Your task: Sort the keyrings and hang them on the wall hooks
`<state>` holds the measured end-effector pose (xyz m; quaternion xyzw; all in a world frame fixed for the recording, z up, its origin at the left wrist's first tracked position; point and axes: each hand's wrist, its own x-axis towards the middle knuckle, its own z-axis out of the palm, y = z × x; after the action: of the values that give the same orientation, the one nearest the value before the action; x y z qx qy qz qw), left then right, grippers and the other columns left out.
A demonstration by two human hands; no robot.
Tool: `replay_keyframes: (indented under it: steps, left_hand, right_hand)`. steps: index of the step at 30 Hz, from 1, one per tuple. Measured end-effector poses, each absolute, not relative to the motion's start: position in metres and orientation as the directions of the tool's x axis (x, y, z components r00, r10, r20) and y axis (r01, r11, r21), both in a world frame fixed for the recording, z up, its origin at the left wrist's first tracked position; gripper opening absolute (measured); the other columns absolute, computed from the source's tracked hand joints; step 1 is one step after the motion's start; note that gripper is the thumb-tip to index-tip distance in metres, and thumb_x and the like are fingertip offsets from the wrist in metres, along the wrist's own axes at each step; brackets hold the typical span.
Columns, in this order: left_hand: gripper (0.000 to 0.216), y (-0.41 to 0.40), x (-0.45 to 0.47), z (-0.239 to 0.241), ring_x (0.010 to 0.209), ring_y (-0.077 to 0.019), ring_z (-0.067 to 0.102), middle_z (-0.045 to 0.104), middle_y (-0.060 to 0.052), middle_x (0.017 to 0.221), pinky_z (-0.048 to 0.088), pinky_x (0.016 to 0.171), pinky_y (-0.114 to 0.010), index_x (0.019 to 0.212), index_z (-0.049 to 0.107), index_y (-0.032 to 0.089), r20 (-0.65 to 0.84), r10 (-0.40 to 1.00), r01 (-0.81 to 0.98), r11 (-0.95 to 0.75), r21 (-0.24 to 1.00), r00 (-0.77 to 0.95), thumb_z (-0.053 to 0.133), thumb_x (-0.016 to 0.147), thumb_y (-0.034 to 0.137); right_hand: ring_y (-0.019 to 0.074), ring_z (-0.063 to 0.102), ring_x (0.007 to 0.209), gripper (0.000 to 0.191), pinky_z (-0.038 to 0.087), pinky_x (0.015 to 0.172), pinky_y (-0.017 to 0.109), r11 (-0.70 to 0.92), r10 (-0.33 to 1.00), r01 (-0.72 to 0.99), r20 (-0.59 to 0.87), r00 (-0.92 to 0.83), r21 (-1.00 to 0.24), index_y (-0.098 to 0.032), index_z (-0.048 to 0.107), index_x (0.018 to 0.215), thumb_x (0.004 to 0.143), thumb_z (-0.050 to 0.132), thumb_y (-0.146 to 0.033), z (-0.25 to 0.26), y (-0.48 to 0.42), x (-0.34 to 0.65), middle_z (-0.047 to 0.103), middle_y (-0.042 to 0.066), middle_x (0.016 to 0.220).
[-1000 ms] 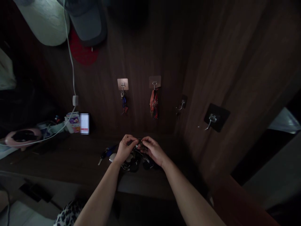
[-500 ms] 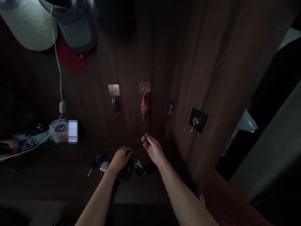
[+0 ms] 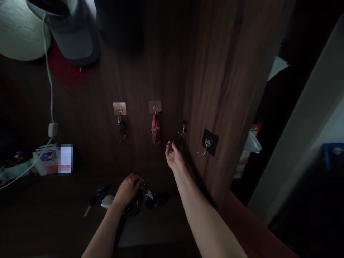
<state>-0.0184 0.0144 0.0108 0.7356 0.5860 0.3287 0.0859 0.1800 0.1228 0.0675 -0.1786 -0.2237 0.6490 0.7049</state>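
My right hand point(image 3: 173, 157) is raised below and left of a small empty hook point(image 3: 184, 128), its fingers closed on a small key ring with keys point(image 3: 171, 146). Low on the dark shelf, my left hand point(image 3: 128, 190) has thumb and fingers pinched at the top of a bunch of keys point(image 3: 147, 194). Dark items partly hidden by that hand lie around the bunch. To its left are a shiny pale rounded object point(image 3: 107, 201) and another key with a blue fob point(image 3: 100, 195).
Keys with a blue piece point(image 3: 121, 127) hang from the left wall hook point(image 3: 119, 109). An orange-red strap with keys point(image 3: 155, 129) hangs from another. A larger hook point(image 3: 207, 143) is on the side panel. Caps point(image 3: 73, 43), a white cable point(image 3: 49, 89) and boxes point(image 3: 48, 159) are at left.
My right hand has moved up and towards the side panel with the keys. My left hand stays at the bunch on the shelf. The view has shifted to the right.
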Motion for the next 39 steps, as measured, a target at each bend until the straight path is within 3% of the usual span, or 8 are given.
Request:
replay_keyframes:
  steps: [9,24,32,39]
  left_hand:
    - [0.022,0.012,-0.016,0.013,0.085,-0.0193,0.059,0.06,-0.005,0.086,0.041,0.077,-0.029,0.082,0.062,0.021,0.384,0.918,0.831,-0.288,0.476,0.098,0.042,0.082,0.029]
    - [0.025,0.012,-0.016,0.014,0.085,-0.0182,0.058,0.06,-0.005,0.088,0.04,0.078,-0.028,0.083,0.063,0.021,0.341,0.935,0.822,-0.266,0.503,0.094,0.04,0.084,0.031]
    - [0.025,0.013,-0.018,0.014,0.084,-0.0181,0.059,0.062,-0.005,0.087,0.042,0.075,-0.026,0.082,0.064,0.02,0.354,0.932,0.81,-0.267,0.523,0.079,0.042,0.082,0.031]
    - [0.023,0.015,-0.021,0.011,0.084,-0.0177,0.059,0.063,-0.005,0.086,0.042,0.077,-0.026,0.079,0.063,0.021,0.383,0.922,0.784,-0.275,0.556,0.051,0.043,0.082,0.03]
  right_hand:
    - [0.0043,0.061,0.066,0.012,0.051,0.051,0.012,0.106,0.992,-0.913,-0.022,0.125,-0.395,-0.024,0.056,0.073,0.083,0.053,-0.018,0.111,0.15,0.19,0.065,-0.006,0.073]
    - [0.0023,0.06,0.057,0.018,0.05,0.052,0.008,0.12,0.982,-0.954,-0.108,0.155,-0.273,-0.021,0.056,0.072,0.085,0.047,-0.012,0.075,0.133,0.195,0.062,-0.007,0.061]
    - [0.0024,0.061,0.062,0.012,0.05,0.054,0.009,0.055,0.991,-0.947,-0.1,0.091,-0.316,-0.021,0.058,0.075,0.08,0.055,-0.011,0.043,0.107,0.19,0.065,-0.006,0.069]
    - [0.0064,0.062,0.064,0.018,0.05,0.054,0.014,0.045,0.998,-0.842,-0.013,0.062,-0.538,-0.022,0.061,0.078,0.066,0.068,-0.011,0.026,0.084,0.177,0.065,-0.004,0.071]
